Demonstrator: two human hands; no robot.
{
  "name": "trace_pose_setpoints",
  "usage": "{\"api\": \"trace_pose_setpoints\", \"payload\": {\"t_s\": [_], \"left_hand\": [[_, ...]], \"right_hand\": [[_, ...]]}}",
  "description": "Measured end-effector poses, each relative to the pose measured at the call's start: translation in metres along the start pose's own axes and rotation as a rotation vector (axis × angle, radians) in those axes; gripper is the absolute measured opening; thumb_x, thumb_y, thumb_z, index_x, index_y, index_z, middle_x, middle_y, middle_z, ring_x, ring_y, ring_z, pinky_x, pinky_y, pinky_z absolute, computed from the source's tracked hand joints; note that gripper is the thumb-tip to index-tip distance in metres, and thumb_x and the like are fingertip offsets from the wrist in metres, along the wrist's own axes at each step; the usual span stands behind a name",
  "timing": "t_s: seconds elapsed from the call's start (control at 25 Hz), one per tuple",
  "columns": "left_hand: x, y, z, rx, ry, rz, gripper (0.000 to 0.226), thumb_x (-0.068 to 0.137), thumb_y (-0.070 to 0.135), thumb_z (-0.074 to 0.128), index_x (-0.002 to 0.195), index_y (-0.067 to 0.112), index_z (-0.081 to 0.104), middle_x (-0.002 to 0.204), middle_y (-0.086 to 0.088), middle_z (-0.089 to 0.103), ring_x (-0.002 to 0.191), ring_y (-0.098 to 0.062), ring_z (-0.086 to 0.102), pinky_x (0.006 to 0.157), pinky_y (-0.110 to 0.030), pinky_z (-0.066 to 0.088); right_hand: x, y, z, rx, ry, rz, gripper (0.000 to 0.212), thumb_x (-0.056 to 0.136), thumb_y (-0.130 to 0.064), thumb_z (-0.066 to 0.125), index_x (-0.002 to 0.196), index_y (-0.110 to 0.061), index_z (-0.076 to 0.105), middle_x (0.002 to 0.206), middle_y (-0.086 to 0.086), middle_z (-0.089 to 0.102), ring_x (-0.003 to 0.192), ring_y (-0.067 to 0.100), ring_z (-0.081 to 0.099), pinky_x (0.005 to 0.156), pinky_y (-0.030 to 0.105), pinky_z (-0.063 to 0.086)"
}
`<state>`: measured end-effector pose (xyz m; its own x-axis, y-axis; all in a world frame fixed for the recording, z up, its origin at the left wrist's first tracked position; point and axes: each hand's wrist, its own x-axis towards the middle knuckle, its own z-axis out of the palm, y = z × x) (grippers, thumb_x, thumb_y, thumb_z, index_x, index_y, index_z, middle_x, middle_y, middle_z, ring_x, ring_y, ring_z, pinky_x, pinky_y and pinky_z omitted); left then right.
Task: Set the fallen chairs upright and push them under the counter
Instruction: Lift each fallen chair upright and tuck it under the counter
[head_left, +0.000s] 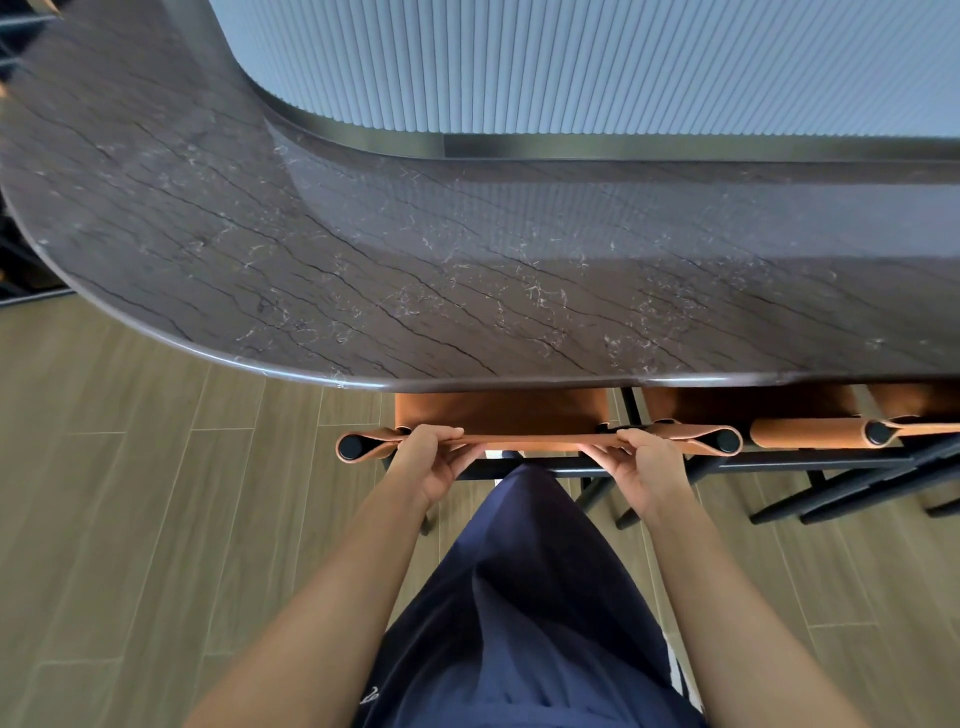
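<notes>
An upright chair (498, 410) with an orange leather seat and black metal frame stands directly in front of me, its seat mostly under the edge of the dark marble counter (415, 260). My left hand (434, 457) grips the left part of its leather backrest strap. Closed on the right part of the same strap is my right hand (641, 467). A second matching chair (810, 431) stands upright to the right, also tucked under the counter.
The counter curves away to the upper left and meets a ribbed grey wall panel (571, 62). Wood-look floor planks (130, 493) lie to my left and right. Black chair legs (857, 493) spread across the floor at right.
</notes>
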<state>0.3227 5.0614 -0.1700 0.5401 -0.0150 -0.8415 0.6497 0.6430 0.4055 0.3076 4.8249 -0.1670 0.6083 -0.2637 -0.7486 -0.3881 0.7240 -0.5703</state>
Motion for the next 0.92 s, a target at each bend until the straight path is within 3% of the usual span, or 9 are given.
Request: {"api": "trace_pose_setpoints", "payload": {"t_s": [0.2,0.36,0.52,0.64,0.76,0.92], "left_hand": [[-0.005,-0.001,-0.002,0.072,0.002,0.005,0.022,0.089,-0.006,0.054,0.11,-0.003,0.054,0.101,-0.024,0.066,0.092,-0.035,0.068,0.067,-0.037,0.059],[-0.011,-0.002,-0.006,0.112,0.006,0.027,0.042,0.086,0.016,0.07,0.122,0.003,0.053,0.117,-0.023,0.063,0.094,-0.034,0.07,0.063,-0.038,0.06],[-0.02,-0.008,-0.01,0.026,0.028,0.069,0.061,0.082,0.029,0.074,0.131,0.004,0.048,0.121,-0.024,0.059,0.1,-0.036,0.066,0.07,-0.045,0.059],[-0.032,-0.021,-0.009,-0.028,0.03,0.138,0.059,0.089,0.031,0.067,0.137,0.005,0.046,0.13,-0.021,0.055,0.107,-0.032,0.062,0.076,-0.044,0.057],[-0.051,-0.039,-0.007,-0.084,0.022,0.22,0.052,0.094,0.028,0.059,0.14,0.008,0.044,0.137,-0.016,0.054,0.11,-0.03,0.061,0.081,-0.043,0.056],[-0.079,-0.067,-0.009,-0.097,0.004,0.318,0.046,0.099,0.025,0.05,0.142,0.008,0.042,0.134,-0.013,0.057,0.115,-0.029,0.06,0.086,-0.041,0.055]], "right_hand": [[-0.001,-0.001,0.001,-0.06,0.016,0.021,0.031,0.097,0.007,0.043,0.127,0.001,0.045,0.115,0.025,0.057,0.099,0.039,0.065,0.06,0.046,0.06],[-0.003,-0.003,0.0,-0.168,0.032,0.065,0.026,0.098,0.001,0.049,0.123,-0.002,0.049,0.115,0.02,0.057,0.099,0.037,0.067,0.066,0.047,0.061],[-0.006,-0.009,-0.005,-0.292,0.006,0.114,0.021,0.1,-0.011,0.051,0.121,-0.008,0.049,0.124,0.016,0.052,0.108,0.034,0.062,0.082,0.049,0.056],[-0.012,-0.014,-0.013,-0.333,-0.027,0.136,0.034,0.102,-0.018,0.049,0.134,-0.011,0.045,0.132,0.018,0.051,0.118,0.034,0.056,0.093,0.05,0.051],[-0.024,-0.017,-0.02,-0.424,-0.113,0.132,0.034,0.102,-0.021,0.046,0.135,-0.012,0.046,0.134,0.019,0.054,0.122,0.032,0.056,0.09,0.046,0.051],[-0.042,-0.017,-0.032,-0.572,-0.249,0.089,0.036,0.101,-0.021,0.048,0.134,-0.007,0.051,0.123,0.014,0.064,0.11,0.026,0.063,0.081,0.039,0.055]]}}
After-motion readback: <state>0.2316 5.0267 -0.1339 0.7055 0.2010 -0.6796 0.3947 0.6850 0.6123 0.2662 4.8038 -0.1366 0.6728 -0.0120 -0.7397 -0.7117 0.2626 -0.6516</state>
